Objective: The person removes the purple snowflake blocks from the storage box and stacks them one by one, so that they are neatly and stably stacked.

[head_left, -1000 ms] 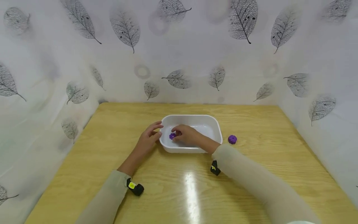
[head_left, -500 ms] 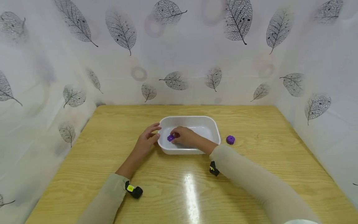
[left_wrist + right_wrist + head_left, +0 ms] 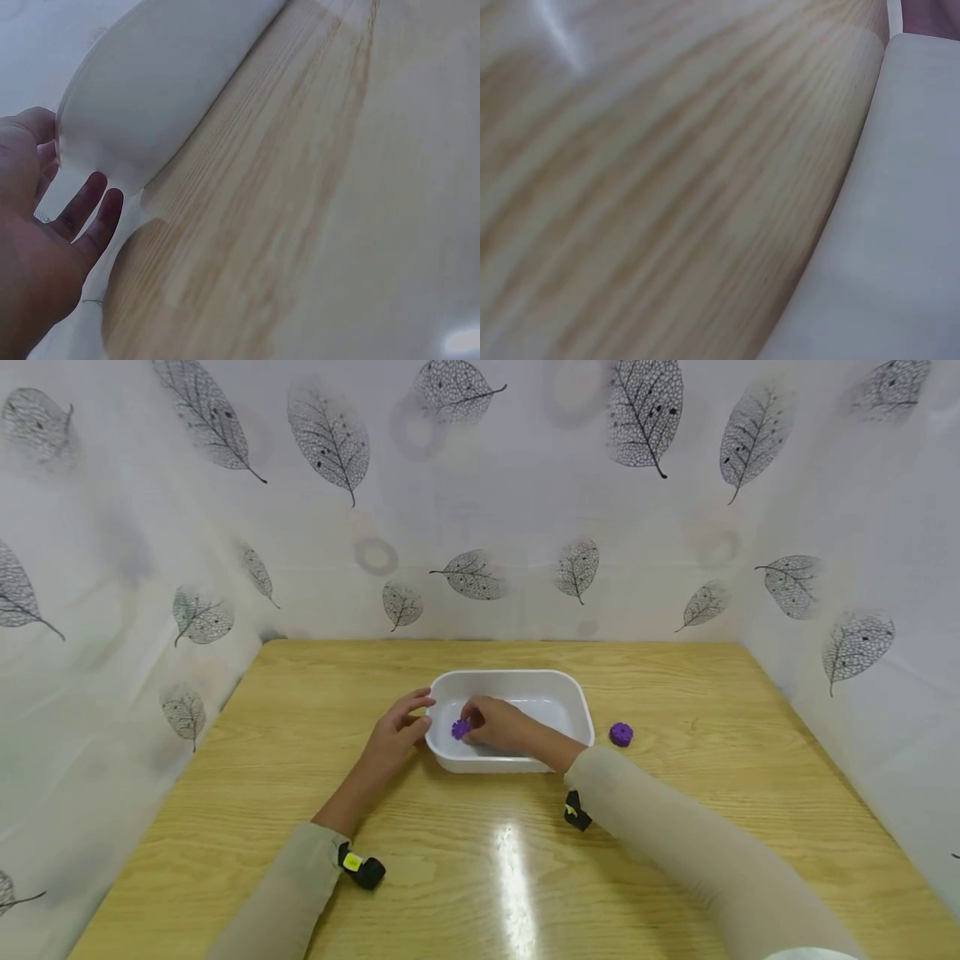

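Observation:
A white rectangular tub point(image 3: 510, 765) with rounded corners stands on the table. Inside its left end, my right hand point(image 3: 501, 724) pinches a small purple flower-shaped piece point(image 3: 459, 729) between thumb and fingers, low near the tub's floor. My left hand point(image 3: 395, 731) touches the outside of the left end with fairly straight, spread fingers; in the left wrist view its fingertips meet the tub's wall point(image 3: 142, 97). A second purple flower-shaped piece point(image 3: 621, 734), looking thicker, lies on the table just right of the tub. The right wrist view holds only the tub's outer wall point(image 3: 885, 225) and tabletop, with the right hand out of sight.
The wooden table point(image 3: 465, 860) reaches back to a pale leaf-patterned curtain point(image 3: 480, 493), which also hangs along both sides. Black wrist cameras sit on both sleeves. A bright light reflection streaks the front of the tabletop.
Both hands, the tub and the pieces hold almost the same positions. The head view has shifted slightly. The right hand keeps its pinch on the purple flower-shaped piece.

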Demonstrator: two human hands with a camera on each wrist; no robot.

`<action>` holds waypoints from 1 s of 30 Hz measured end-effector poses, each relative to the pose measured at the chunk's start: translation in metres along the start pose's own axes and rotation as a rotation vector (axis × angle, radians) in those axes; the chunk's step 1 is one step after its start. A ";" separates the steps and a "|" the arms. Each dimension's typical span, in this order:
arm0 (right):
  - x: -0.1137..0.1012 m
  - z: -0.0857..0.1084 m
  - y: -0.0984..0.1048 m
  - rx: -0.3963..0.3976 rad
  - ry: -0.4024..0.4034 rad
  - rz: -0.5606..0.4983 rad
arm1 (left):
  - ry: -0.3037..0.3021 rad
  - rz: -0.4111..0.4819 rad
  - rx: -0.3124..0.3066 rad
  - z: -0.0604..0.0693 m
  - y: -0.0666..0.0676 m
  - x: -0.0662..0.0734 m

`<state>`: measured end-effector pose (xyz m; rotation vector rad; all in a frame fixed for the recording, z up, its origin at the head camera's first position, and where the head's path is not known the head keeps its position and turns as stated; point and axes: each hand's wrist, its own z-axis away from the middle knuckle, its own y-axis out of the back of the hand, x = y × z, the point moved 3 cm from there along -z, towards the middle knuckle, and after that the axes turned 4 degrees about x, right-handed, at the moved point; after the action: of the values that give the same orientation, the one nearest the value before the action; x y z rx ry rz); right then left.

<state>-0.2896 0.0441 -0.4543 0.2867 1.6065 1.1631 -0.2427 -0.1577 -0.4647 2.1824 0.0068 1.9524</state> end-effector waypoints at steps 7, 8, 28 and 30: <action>-0.001 0.001 0.001 0.010 -0.012 -0.034 | 0.012 -0.004 0.004 0.001 0.000 0.002; -0.001 0.001 0.001 0.008 -0.011 -0.032 | 0.010 -0.003 0.003 0.001 0.000 0.002; -0.002 0.002 0.005 0.007 0.085 0.049 | -0.011 -0.009 0.009 -0.001 0.000 -0.002; -0.002 0.003 0.008 0.022 0.085 0.040 | -0.014 -0.014 0.010 -0.001 0.000 -0.003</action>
<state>-0.2894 0.0482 -0.4464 0.2886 1.6955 1.2021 -0.2442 -0.1582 -0.4671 2.1956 0.0296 1.9341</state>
